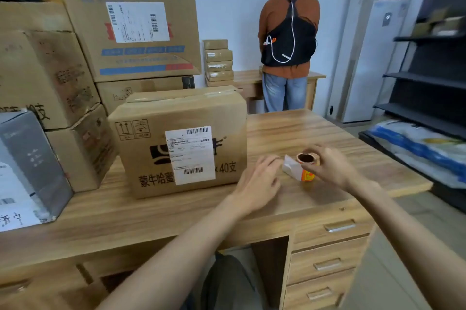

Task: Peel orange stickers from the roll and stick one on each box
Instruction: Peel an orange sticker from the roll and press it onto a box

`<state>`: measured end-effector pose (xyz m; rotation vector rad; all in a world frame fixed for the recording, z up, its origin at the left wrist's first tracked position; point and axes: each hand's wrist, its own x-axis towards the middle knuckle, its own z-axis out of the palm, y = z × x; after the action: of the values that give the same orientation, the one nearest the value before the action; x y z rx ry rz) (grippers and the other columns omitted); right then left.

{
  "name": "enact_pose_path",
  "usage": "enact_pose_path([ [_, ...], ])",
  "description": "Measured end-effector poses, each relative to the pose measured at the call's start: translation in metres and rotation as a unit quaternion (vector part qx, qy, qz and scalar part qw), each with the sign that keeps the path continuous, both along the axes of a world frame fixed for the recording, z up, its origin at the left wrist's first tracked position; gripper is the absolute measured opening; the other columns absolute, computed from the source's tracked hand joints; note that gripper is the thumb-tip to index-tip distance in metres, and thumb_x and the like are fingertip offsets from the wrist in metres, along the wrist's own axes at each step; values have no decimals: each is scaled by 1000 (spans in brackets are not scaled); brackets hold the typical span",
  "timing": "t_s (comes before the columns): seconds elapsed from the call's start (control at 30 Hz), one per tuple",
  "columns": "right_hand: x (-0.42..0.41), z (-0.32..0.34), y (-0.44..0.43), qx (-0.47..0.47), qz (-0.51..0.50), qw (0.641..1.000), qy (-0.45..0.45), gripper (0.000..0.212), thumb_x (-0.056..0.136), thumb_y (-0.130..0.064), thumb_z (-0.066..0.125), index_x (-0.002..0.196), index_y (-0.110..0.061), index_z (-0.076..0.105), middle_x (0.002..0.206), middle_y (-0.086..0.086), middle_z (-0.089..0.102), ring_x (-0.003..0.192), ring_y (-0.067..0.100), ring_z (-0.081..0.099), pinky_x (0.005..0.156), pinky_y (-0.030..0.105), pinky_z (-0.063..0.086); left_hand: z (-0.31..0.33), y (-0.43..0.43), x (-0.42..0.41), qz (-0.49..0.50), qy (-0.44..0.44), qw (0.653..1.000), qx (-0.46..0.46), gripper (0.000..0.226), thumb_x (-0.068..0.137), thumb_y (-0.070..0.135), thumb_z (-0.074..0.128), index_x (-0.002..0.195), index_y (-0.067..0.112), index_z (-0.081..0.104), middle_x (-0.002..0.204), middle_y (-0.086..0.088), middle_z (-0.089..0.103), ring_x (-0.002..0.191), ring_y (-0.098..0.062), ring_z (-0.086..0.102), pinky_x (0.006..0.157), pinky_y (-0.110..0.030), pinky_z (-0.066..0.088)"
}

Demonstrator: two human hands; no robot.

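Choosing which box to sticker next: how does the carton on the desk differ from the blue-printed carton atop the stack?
The desk carton stands directly on the wooden desk; the blue-printed carton sits high on other cartons. The desk carton's print is black; the blue-printed carton's is blue and red. Both are brown cardboard with a white shipping label facing the camera.

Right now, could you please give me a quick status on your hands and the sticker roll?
Right hand grips sticker roll. Left hand at its loose backing strip, grip unclear. No orange sticker visible on nearest box. Nothing blocking.
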<state>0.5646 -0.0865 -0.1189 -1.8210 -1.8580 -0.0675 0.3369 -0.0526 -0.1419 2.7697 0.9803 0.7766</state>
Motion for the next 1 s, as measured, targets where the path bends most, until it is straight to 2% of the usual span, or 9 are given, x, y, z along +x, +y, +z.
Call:
enact_pose_path([
  [0.07, 7, -4, -3, -2, 7, 1000, 4, 27, 81, -24, 77, 106, -15, 70, 104, 3, 66, 77, 15, 54, 68, 32, 41, -7, 8, 18, -16, 1, 999, -45, 54, 95, 11, 53, 147, 20, 44, 161, 5, 32, 146, -24, 32, 113, -53, 39],
  [0.17, 12, -9, -10, -17, 13, 1000, 12, 32, 80, -17, 74, 112, -15, 68, 113, 3, 67, 86, 27, 63, 75, 38, 49, -15, 15, 37, -44, -7, 996, -72, 63, 95, 8, 54, 153, 24, 38, 167, 11, 20, 146, -29, 34, 116, -51, 35],
  [0.27, 13, -15, -16, -19, 27, 999, 7, 34, 85, -14, 69, 118, -15, 65, 119, 0, 65, 94, 26, 63, 81, 43, 50, -21, 17, 46, -73, -29, 992, -96, 64, 96, 8, 56, 154, 27, 37, 167, 11, 22, 147, -27, 34, 115, -47, 37],
  [0.37, 11, -21, -18, -24, 14, 1000, 10, 35, 88, -14, 66, 123, -17, 63, 107, 0, 66, 93, 27, 62, 75, 35, 45, -30, 17, 48, -71, -75, 989, -106, 63, 94, 4, 56, 153, 24, 42, 163, 7, 33, 145, -19, 38, 114, -39, 39],
  [0.43, 10, -23, -17, -14, 19, 999, 33, 33, 88, -12, 67, 120, -15, 64, 103, 1, 67, 90, 26, 62, 72, 31, 40, -35, 16, 49, -58, -115, 987, -98, 61, 92, 2, 57, 149, 21, 48, 158, 5, 42, 137, -19, 47, 108, -37, 44],
  [0.6, 1, -26, -10, 16, 17, 997, 78, 24, 87, -5, 64, 111, -11, 66, 102, 6, 67, 80, 24, 61, 78, 38, 47, -42, 11, 48, -27, -160, 984, -80, 46, 92, 3, 54, 135, 20, 60, 145, 9, 50, 104, -25, 62, 92, -33, 51],
  [0.77, -1, -29, -7, 28, 24, 996, 81, 22, 86, -5, 64, 108, -9, 67, 100, 4, 65, 84, 24, 61, 78, 40, 50, -41, 8, 47, -7, -171, 980, -106, 33, 92, 18, 62, 125, 22, 62, 106, 8, 55, 85, -17, 59, 82, -43, 51],
  [0.87, -4, -29, -8, 32, 25, 996, 81, 22, 88, -10, 65, 109, -12, 67, 99, 3, 65, 85, 23, 62, 78, 41, 50, -40, 7, 47, -9, -192, 975, -112, 19, 87, 29, 69, 104, 24, 61, 97, 12, 50, 79, -14, 57, 76, -41, 52],
  [1.0, -12, -28, -10, 32, 34, 995, 92, 19, 87, -14, 69, 106, -17, 68, 97, -4, 66, 89, 20, 62, 80, 41, 51, -37, 9, 45, 28, -214, 971, -107, 12, 89, 23, 69, 86, 21, 58, 90, 12, 50, 72, -6, 49, 70, -34, 44],
])
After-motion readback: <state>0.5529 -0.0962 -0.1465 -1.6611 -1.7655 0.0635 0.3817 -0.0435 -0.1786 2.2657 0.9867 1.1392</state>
